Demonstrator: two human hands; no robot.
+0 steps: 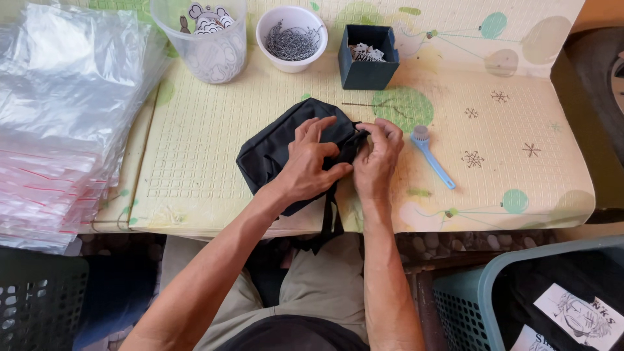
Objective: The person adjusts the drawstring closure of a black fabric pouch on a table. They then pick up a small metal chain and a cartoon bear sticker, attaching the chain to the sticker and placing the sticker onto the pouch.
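While the black pouch (279,153) lay on the pale patterned mat (507,162) near its front edge, the left hand (311,162) pressed flat on top, fingers spread. The right hand (379,153) pinched the pouch's right end. A blue brush (432,158) lay just beside it; a white bowl of metal hooks (292,39) stood behind.
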